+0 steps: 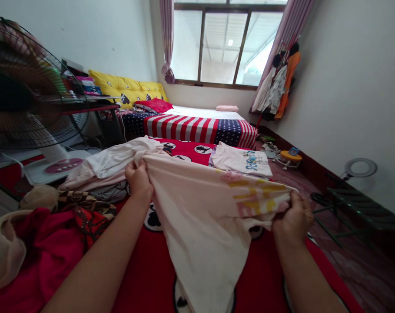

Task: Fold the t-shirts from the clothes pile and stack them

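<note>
Left hand [139, 182] and right hand [293, 217], well apart, each pinch an end of the pale printed shirt [204, 213] over the red cover [148, 269]; a slack right pinch could drop that side creased, the left end could drag the adjacent white clothes [114, 156].

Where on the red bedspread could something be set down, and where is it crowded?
Bare red bedspread shows between the left forearm and the held garment, and between that garment and the right forearm. Piled clothes crowd the left, a folded shirt the far right.
</note>
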Demonstrator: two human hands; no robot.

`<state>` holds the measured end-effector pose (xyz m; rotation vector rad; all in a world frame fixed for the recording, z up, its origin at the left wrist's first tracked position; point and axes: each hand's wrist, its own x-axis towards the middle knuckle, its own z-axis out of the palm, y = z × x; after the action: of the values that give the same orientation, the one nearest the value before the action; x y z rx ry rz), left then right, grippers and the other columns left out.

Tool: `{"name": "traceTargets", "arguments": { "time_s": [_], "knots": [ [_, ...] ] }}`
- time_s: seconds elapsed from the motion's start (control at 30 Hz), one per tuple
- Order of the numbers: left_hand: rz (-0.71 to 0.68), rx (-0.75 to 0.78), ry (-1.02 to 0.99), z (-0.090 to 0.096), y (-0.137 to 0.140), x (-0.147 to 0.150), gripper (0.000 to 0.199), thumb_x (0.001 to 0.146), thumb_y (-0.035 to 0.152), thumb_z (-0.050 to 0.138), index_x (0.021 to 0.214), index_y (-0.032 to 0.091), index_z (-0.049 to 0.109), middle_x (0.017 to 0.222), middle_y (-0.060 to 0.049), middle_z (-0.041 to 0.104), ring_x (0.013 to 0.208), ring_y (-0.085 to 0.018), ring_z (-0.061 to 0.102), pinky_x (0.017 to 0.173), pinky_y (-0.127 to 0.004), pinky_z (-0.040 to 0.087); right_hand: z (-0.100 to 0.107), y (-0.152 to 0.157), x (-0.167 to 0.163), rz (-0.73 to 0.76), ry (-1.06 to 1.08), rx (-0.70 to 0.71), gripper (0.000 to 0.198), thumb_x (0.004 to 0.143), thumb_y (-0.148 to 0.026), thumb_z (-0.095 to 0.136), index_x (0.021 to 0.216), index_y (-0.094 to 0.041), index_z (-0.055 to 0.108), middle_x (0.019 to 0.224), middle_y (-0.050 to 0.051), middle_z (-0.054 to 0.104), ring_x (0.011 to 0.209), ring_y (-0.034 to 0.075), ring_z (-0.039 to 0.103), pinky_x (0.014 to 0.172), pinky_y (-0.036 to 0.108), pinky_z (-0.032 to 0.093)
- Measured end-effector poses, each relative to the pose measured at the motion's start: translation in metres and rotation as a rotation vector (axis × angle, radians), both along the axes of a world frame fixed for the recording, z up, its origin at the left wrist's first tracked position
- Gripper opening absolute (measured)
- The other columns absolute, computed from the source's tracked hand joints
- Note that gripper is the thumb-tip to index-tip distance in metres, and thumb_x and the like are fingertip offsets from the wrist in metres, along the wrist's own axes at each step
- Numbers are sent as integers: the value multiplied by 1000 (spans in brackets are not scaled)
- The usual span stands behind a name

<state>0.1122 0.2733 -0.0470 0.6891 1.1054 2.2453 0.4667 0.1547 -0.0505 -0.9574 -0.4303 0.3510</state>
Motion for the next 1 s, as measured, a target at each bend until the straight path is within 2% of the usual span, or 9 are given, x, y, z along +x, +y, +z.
{"name": "traceTargets", "arguments": {
  "time_s": [0.1,0.17,0.23,0.33,0.43,0.5,0.67,0.87,1.0],
  "knots": [
    [218,-33,251,-5,-4,-1,29,72,16,61,101,18,55,107,-6,60,98,-19,58,92,-32,43,4,-1,-15,-18,-22,47,25,67,-36,73,75,-18,58,60,-9,48,51,5,42,46,16,36],
    [341,-15,509,-2,-12,7,44,69,10,60,112,17,52,126,-11,51,118,-23,48,104,-35,34,7,-7,-34,101,-126,57,19,73,-34,71,80,-20,61,72,-6,59,60,7,51,55,17,42],
    [311,46,721,4,-21,20,43,70,9,61,112,17,55,133,-12,46,129,-24,40,110,-37,27,9,-17,-60,317,-292,31,11,80,-32,66,86,-23,63,94,-1,67,78,11,60,71,22,48],
    [-108,86,863,12,-34,44,23,81,22,57,103,17,62,119,-10,59,113,-23,54,97,-35,42,8,-37,-100,885,-705,-58,8,85,-26,61,89,-25,68,121,4,64,105,17,61,91,30,46],
    [-645,-16,978,14,-44,59,33,84,41,56,106,17,66,106,-8,66,89,-20,62,76,-29,48,8,-51,-124,1301,-1002,-61,10,83,-24,63,89,-23,72,128,7,61,113,21,60,95,31,45],
    [-835,-106,1126,10,-48,62,44,82,50,57,112,18,66,103,-7,68,83,-19,62,72,-28,47,10,-53,-125,1294,-986,-51,11,83,-26,65,87,-21,73,118,8,67,104,21,64,91,31,47],
    [-930,-230,1322,-7,-49,61,72,60,53,76,123,21,62,92,-5,70,74,-20,61,64,-27,45,11,-34,-87,867,-711,-177,20,87,-37,59,89,-20,70,93,6,72,81,17,66,75,29,50],
    [-966,-221,593,5,-48,63,55,68,41,73,116,17,63,77,-3,68,67,-16,61,59,-24,46,-10,-14,-62,837,-803,-520,49,71,-41,73,114,-21,60,110,8,67,94,22,63,73,31,50],
    [-775,-40,189,21,-41,53,37,64,28,76,99,16,69,77,-1,67,68,-12,62,62,-20,47,-11,-16,-68,803,-798,-500,18,73,-34,68,77,-17,63,71,1,63,69,16,57,61,25,44]
  ]
}}
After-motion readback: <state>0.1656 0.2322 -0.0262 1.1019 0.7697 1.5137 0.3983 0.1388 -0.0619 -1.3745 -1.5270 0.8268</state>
